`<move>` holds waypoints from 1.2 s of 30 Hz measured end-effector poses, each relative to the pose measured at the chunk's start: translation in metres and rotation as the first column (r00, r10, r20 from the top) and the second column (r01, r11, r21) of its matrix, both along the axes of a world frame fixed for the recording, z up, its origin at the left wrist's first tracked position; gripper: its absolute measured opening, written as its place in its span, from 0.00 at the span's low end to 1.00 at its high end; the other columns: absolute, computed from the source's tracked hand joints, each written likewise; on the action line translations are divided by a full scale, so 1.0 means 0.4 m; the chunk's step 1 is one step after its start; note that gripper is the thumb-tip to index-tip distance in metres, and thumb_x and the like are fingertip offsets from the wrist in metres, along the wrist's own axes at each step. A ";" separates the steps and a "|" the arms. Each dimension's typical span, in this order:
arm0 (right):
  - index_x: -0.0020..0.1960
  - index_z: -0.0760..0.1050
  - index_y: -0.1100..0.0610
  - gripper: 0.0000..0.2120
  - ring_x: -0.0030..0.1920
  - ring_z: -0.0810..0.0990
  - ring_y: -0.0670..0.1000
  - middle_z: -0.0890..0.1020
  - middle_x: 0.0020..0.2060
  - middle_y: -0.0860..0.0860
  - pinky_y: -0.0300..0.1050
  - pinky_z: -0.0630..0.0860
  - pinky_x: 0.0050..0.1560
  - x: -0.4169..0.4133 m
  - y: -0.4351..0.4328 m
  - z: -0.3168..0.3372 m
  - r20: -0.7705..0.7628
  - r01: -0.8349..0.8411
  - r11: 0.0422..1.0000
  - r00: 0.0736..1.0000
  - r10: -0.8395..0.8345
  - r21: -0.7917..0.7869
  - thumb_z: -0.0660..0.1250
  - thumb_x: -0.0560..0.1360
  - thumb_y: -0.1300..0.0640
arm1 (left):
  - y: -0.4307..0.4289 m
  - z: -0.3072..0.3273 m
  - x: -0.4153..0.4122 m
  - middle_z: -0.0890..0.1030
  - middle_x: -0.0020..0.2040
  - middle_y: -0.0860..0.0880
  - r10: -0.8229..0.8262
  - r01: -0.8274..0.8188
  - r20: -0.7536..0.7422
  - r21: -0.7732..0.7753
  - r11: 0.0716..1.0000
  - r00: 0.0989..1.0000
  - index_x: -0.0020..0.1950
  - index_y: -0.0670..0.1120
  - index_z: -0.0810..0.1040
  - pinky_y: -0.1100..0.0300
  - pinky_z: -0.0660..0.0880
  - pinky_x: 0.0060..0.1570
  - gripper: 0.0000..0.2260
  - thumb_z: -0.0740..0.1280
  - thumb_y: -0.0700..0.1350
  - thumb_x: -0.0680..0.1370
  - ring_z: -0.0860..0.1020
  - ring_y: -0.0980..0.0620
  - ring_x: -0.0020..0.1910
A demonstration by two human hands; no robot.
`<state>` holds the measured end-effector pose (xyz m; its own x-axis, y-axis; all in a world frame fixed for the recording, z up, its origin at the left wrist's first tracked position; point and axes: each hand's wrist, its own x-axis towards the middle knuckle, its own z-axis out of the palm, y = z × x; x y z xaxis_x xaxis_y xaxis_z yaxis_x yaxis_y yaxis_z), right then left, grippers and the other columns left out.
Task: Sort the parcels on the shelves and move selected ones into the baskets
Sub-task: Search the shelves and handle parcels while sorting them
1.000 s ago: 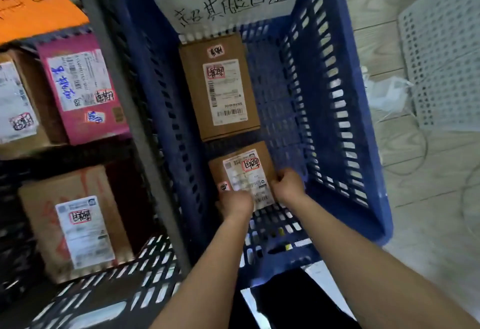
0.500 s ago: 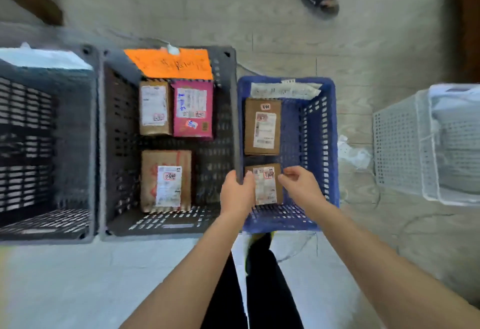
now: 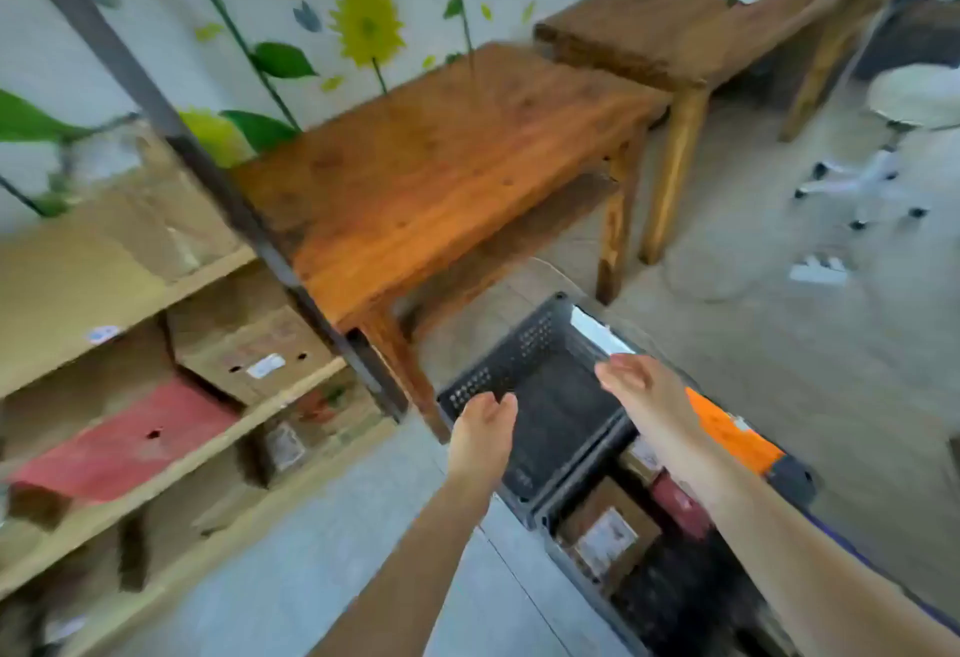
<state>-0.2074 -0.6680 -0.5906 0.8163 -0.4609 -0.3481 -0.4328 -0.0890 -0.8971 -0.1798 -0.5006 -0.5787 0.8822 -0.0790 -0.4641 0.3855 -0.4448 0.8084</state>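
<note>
our left hand [image 3: 480, 422] and right hand [image 3: 636, 381] hang empty, fingers loose; blur could make us misread the shelf parcels [image 3: 249, 344].

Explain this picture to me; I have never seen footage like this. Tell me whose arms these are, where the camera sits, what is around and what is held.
There is no machine here. A person wears a wide-angle camera on the head, so the single view looks forward and down along their own bare arms. The left hand and the right hand reach out above a black basket on the floor; both are relaxed and hold nothing. In the neighbouring basket lies a brown parcel with a white label. To the left stand wooden shelves with a cardboard box and a red box. Ahead is a wooden table. The picture is blurred, so the labels cannot be read.
</note>
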 end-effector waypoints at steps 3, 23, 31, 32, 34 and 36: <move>0.62 0.73 0.58 0.18 0.54 0.77 0.50 0.80 0.56 0.54 0.40 0.66 0.52 0.116 0.239 0.126 0.097 -0.182 0.983 0.978 0.183 -0.015 0.66 0.74 0.51 | 0.267 0.119 0.034 0.74 0.46 0.55 0.180 -0.175 0.117 -0.052 0.983 0.977 0.50 0.50 0.73 0.61 0.64 0.49 0.06 0.59 0.50 0.79 0.72 0.51 0.51; 0.64 0.71 0.59 0.20 0.55 0.73 0.44 0.77 0.61 0.53 0.38 0.66 0.54 0.379 1.671 0.378 0.272 -0.807 0.562 0.508 0.817 -0.180 0.65 0.75 0.50 | 1.623 0.336 0.003 0.79 0.54 0.49 0.794 -0.792 0.338 -0.184 0.582 0.506 0.60 0.44 0.74 0.60 0.71 0.54 0.14 0.62 0.50 0.78 0.76 0.50 0.55; 0.64 0.71 0.60 0.20 0.59 0.76 0.52 0.77 0.61 0.56 0.42 0.70 0.58 0.593 1.989 0.356 0.243 -0.857 0.491 0.448 0.860 -0.156 0.65 0.75 0.52 | 1.892 0.304 0.208 0.72 0.67 0.42 0.833 -0.864 0.321 -0.077 0.498 0.451 0.70 0.39 0.65 0.51 0.68 0.64 0.25 0.61 0.52 0.78 0.71 0.44 0.66; 0.64 0.71 0.59 0.20 0.60 0.76 0.52 0.77 0.61 0.56 0.43 0.71 0.59 0.618 2.023 0.357 0.225 -0.860 0.483 0.444 0.867 -0.163 0.65 0.75 0.51 | 1.919 0.299 0.234 0.72 0.67 0.39 0.841 -0.874 0.311 -0.059 0.482 0.443 0.69 0.37 0.65 0.49 0.68 0.64 0.25 0.60 0.53 0.78 0.70 0.42 0.66; 0.64 0.70 0.58 0.21 0.59 0.75 0.51 0.77 0.61 0.55 0.44 0.71 0.59 0.663 2.086 0.354 0.199 -0.869 0.463 0.429 0.881 -0.174 0.65 0.75 0.49 | 1.963 0.293 0.275 0.71 0.66 0.36 0.860 -0.894 0.302 -0.049 0.446 0.412 0.68 0.35 0.64 0.47 0.68 0.63 0.26 0.60 0.52 0.78 0.70 0.39 0.65; 0.66 0.69 0.57 0.22 0.57 0.74 0.48 0.75 0.63 0.54 0.41 0.69 0.56 0.693 2.144 0.346 0.174 -0.877 0.449 0.421 0.890 -0.171 0.64 0.75 0.48 | 2.000 0.283 0.308 0.71 0.66 0.37 0.877 -0.906 0.281 -0.057 0.420 0.389 0.68 0.35 0.64 0.47 0.69 0.64 0.25 0.60 0.52 0.78 0.70 0.40 0.65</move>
